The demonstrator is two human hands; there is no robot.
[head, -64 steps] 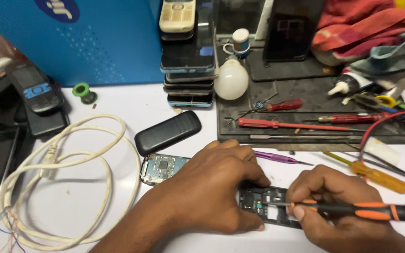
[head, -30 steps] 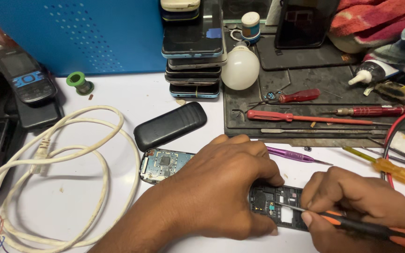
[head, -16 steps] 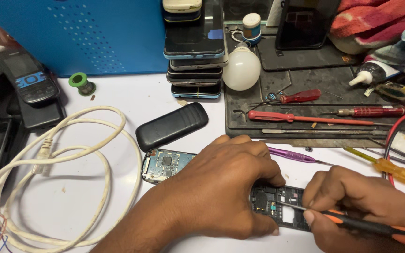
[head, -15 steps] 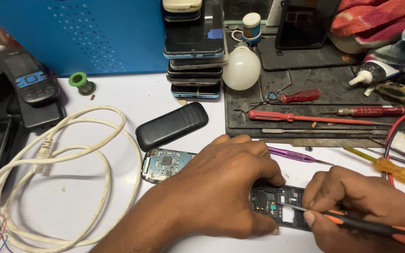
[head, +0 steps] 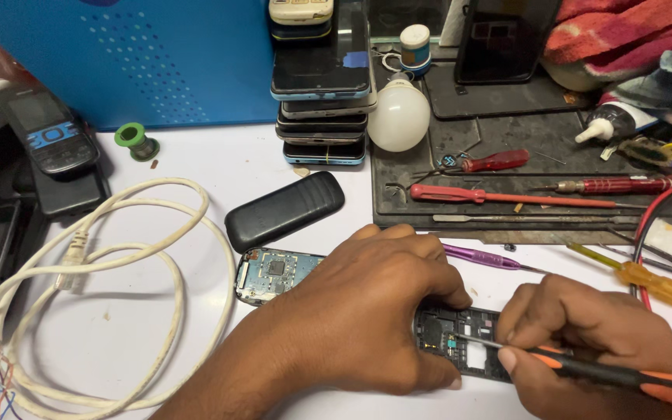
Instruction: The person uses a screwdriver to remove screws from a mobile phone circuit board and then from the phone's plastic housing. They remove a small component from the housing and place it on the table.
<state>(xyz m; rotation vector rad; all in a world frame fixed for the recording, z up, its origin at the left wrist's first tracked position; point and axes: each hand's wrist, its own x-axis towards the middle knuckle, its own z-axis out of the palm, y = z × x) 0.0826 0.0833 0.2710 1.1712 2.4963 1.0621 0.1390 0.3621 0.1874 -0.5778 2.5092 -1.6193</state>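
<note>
Since the earlier frame my view has shifted slightly. My left hand [head: 367, 311] is clamped over the phone frame [head: 460, 342] at lower centre; my right hand [head: 585, 342] grips the screwdriver [head: 624, 379], tip pointing left into it.

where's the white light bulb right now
In the head view, the white light bulb lies at the top centre, on the left edge of the dark work mat, just right of the stack of phones.
</note>
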